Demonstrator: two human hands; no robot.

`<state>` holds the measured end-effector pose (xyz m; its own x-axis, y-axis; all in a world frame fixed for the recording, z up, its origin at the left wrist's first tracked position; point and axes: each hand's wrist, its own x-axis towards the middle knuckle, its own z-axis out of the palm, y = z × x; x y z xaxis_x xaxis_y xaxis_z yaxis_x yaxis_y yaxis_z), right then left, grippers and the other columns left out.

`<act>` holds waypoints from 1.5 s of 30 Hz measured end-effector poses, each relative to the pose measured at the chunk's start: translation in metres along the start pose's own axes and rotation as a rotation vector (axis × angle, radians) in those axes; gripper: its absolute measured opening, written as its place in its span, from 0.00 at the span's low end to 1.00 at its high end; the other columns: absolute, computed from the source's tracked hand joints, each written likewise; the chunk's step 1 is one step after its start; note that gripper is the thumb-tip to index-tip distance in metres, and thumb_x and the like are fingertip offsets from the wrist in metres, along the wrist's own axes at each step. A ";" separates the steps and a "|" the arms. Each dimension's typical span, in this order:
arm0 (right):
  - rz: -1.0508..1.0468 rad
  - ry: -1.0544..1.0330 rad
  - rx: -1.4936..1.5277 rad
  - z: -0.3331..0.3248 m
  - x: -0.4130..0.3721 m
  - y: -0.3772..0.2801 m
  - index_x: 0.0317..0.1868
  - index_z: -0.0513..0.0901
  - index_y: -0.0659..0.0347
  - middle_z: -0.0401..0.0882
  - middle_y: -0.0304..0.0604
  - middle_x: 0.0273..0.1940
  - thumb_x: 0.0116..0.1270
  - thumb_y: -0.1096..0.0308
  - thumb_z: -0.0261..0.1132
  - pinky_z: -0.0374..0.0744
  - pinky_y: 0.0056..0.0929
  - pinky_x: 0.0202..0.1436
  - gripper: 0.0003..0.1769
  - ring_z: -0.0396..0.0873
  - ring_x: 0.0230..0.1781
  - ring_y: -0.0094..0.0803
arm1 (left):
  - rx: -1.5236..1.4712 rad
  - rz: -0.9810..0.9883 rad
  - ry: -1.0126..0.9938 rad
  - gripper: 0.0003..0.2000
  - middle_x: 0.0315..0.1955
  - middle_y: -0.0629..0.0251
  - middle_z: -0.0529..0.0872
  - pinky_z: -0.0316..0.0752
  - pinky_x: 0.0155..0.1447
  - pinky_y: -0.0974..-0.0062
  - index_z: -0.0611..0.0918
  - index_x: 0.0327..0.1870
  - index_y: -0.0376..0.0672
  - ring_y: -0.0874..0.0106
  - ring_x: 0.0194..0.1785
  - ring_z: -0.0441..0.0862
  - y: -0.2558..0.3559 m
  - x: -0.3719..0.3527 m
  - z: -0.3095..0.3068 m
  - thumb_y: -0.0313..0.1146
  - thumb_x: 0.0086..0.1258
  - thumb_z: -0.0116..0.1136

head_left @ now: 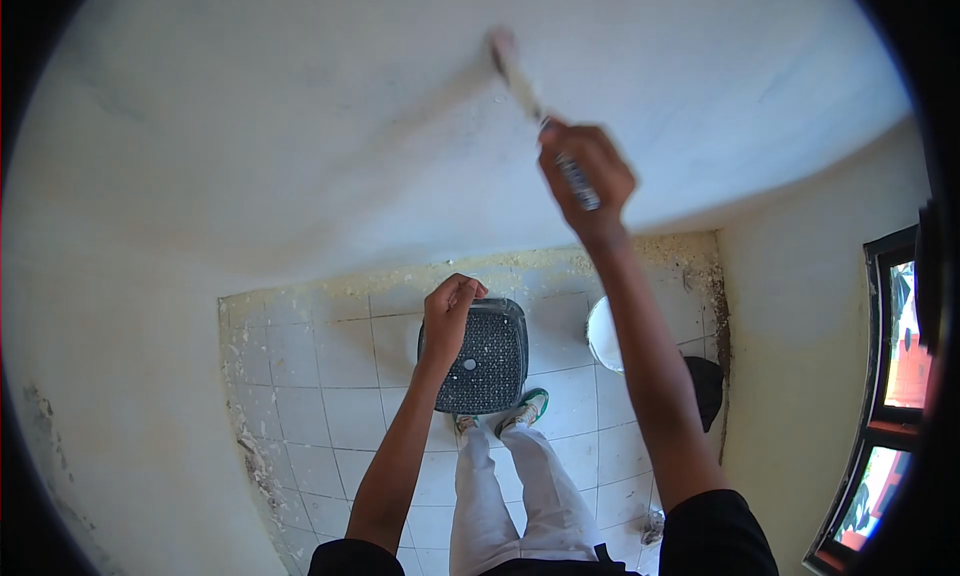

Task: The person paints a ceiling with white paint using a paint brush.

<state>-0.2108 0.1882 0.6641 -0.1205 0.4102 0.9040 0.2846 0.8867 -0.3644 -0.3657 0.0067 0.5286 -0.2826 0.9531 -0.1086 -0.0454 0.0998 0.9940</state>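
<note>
Paintbrush (522,91) in right hand (585,171), tip on wall (300,126), left hand (452,311) fisted

A dark perforated plastic stool (492,361) stood on the white tiled floor (325,381), near the floor's far edge. A white bucket (602,334) stood to the right of the stool, apart from it. A black object (708,388), not identifiable, lay beside the cream side wall (800,306). Crumbled debris (252,446) lined the left edge of the floor. A dark-framed window (882,376) occupied the right margin.
</note>
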 end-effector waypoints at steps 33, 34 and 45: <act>0.640 0.132 -0.207 -0.267 -0.030 -0.224 0.40 0.88 0.65 0.90 0.50 0.40 0.58 0.80 0.74 0.84 0.31 0.46 0.09 0.89 0.41 0.39 | -0.269 0.121 -0.366 0.03 0.36 0.64 0.85 0.76 0.51 0.74 0.78 0.43 0.40 0.73 0.42 0.84 0.213 -0.145 0.163 0.27 0.76 0.51; 0.619 0.139 -0.208 -0.279 -0.023 -0.217 0.40 0.88 0.65 0.90 0.50 0.40 0.58 0.80 0.74 0.84 0.31 0.46 0.09 0.89 0.41 0.39 | -0.277 0.123 -0.370 0.03 0.36 0.64 0.85 0.76 0.51 0.74 0.78 0.43 0.40 0.73 0.42 0.84 0.212 -0.143 0.176 0.27 0.76 0.51; 0.266 -0.279 -0.288 -0.407 0.009 -0.094 0.39 0.88 0.64 0.89 0.49 0.43 0.59 0.79 0.73 0.86 0.34 0.46 0.07 0.89 0.42 0.43 | -0.391 0.120 -0.312 0.04 0.37 0.62 0.86 0.76 0.52 0.73 0.77 0.42 0.40 0.72 0.42 0.84 0.197 -0.106 0.311 0.27 0.74 0.49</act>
<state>0.1480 0.0213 0.7975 -0.2468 0.6912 0.6792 0.5876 0.6641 -0.4623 -0.0467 0.0139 0.7405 -0.0112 0.9971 0.0746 -0.4023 -0.0728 0.9126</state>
